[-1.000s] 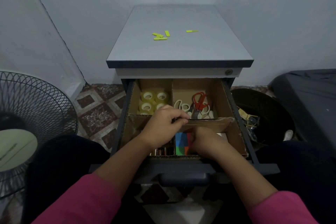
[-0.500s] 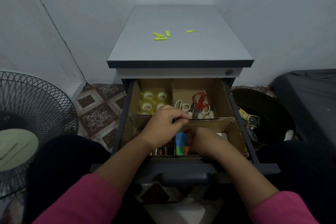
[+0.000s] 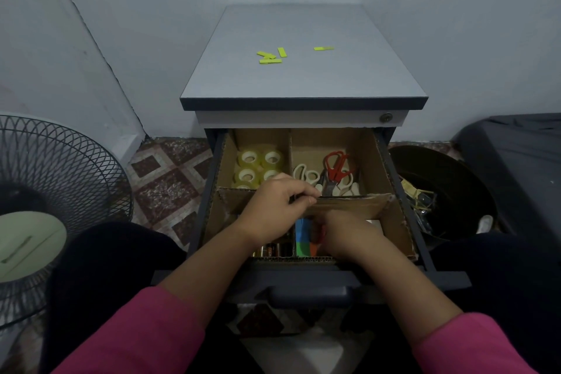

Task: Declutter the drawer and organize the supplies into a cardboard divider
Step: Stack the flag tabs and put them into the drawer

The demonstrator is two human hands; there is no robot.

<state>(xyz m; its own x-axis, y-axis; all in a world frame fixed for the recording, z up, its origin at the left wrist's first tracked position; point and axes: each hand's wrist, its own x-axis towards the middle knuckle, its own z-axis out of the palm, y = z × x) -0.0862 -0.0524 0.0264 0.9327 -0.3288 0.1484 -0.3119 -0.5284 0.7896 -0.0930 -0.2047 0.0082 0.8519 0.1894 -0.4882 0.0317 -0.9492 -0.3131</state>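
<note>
- The drawer [image 3: 303, 278] is pulled out, with a cardboard divider [image 3: 358, 202] splitting it into four compartments, so each kind of supply sits apart.
- The left hand [image 3: 277, 206] pinches the top edge of the cross wall, probably to steady the bendy card.
- The right hand [image 3: 349, 232] reaches into the front right compartment, fingers curled at the colored pads [image 3: 303, 237]; whether it grips one I cannot tell.
- Tape rolls [image 3: 259, 165] fill the back left compartment, scissors [image 3: 331, 174] the back right, and batteries [image 3: 271, 250] the front left.
- Yellow strips [image 3: 270, 57] lie on the cabinet's top surface [image 3: 303, 79], not yet sorted.
</note>
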